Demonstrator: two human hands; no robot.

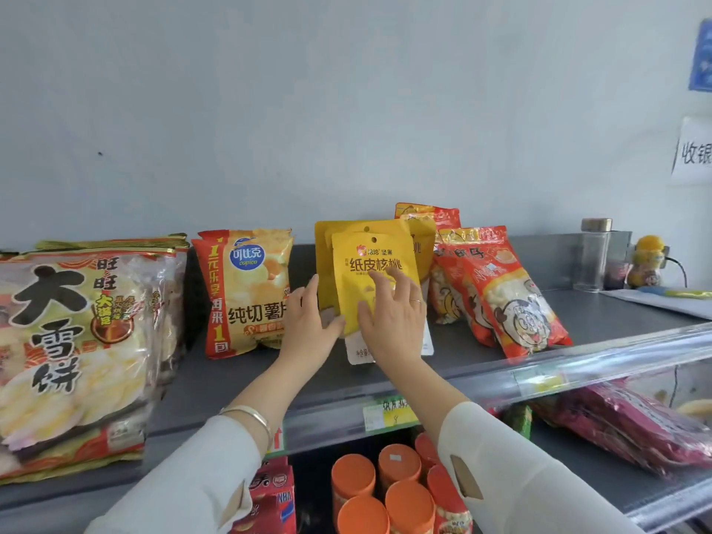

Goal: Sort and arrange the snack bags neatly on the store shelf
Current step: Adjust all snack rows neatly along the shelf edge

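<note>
White sleeves reach up from the bottom edge, the left wrist wearing a silver bangle (250,416). Under them the grey shelf (215,383) carries the snack bags. Biggest is the rice cracker bag (73,352) at the left, printed 旺旺 and 大雪饼, with more of the same stacked behind it. Next to it stands a chip bag (244,291) marked 可比克 copico and 纯切薯片, with a red side strip showing 1元. Right of centre, red bags (504,291) with a cartoon child's face lean over to the left.

Between the chips and the red bags stands the yellow pouch (370,271), labelled 洽洽 坚果 and 纸皮核桃, upright in front of other yellow pouches. The right hand (393,310) lies flat on its front, fingers spread wide, a ring on one finger. The left hand (308,321) is open too, fingers straight up along the pouch's left edge, thumb touching its lower front.

A paper sign (693,152) on the wall reads 收银. Below the shelf are orange-lidded jars (385,483).
</note>
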